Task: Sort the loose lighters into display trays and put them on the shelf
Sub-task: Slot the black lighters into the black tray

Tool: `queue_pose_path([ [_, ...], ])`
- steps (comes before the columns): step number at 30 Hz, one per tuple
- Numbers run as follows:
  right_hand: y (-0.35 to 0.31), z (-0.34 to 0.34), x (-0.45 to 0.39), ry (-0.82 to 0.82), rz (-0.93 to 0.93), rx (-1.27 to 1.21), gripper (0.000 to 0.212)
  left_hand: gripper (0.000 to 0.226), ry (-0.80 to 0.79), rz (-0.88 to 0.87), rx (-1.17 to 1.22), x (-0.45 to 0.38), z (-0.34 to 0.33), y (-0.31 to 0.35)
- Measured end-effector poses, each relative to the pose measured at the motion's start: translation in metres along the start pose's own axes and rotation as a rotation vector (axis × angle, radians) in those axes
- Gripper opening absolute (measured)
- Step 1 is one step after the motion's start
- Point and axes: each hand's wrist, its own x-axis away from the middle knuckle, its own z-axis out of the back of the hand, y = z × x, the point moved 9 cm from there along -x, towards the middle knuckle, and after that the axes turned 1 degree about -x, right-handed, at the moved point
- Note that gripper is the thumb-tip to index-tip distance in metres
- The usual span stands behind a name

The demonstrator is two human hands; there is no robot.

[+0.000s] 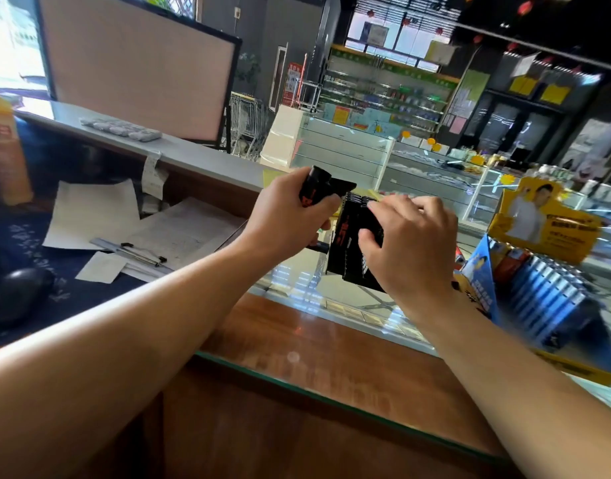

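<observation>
Both hands are raised above the glass counter [331, 340], working on a black display tray [349, 243] with red lettering. The left hand [283, 219] grips the tray's folded-back black flap [318, 190], fingers curled round it and the thumb across its front. The right hand [407, 243] holds the tray body from the right side — fingers bent over the top edge, where a row of dark lighters [361, 202] stands packed, thumb pressed against the face. The tray is held tilted in the air, clear of the counter.

To the right on the glass sits a yellow-and-blue display box [539, 271] filled with rows of blue lighters [546, 292]. On the lower desk to the left lie loose papers [97, 216], a clipboard [135, 252] and a black computer mouse [17, 292]; behind them stands a monitor [138, 63].
</observation>
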Motion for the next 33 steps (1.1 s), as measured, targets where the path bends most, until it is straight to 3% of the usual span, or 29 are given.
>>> queue_pose_path([
  [6,0.007,-0.01,0.001,-0.136,-0.052,-0.026,0.05,0.008,-0.029,0.009,-0.071,0.003,-0.003,-0.005],
  [15,0.012,-0.022,0.001,-0.271,-0.103,-0.173,0.054,0.006,-0.064,0.051,-0.145,0.001,-0.007,-0.019],
  [19,0.011,-0.01,-0.002,-0.18,-0.081,-0.297,0.05,0.009,-0.119,0.06,-0.13,0.002,-0.014,-0.019],
  [23,0.001,0.013,-0.004,-0.072,-0.019,-0.578,0.04,0.005,-0.178,-0.014,-0.079,0.008,-0.021,-0.007],
  [25,-0.006,0.025,-0.004,-0.034,0.011,-0.679,0.036,0.018,-0.179,-0.073,-0.085,0.011,-0.023,0.002],
  [28,-0.01,0.034,-0.003,0.016,0.024,-0.724,0.026,0.027,-0.18,-0.107,-0.073,0.012,-0.026,0.003],
  [33,0.007,0.035,-0.006,0.082,-0.074,-0.726,0.021,0.013,-0.142,-0.127,-0.098,0.009,-0.025,-0.001],
])
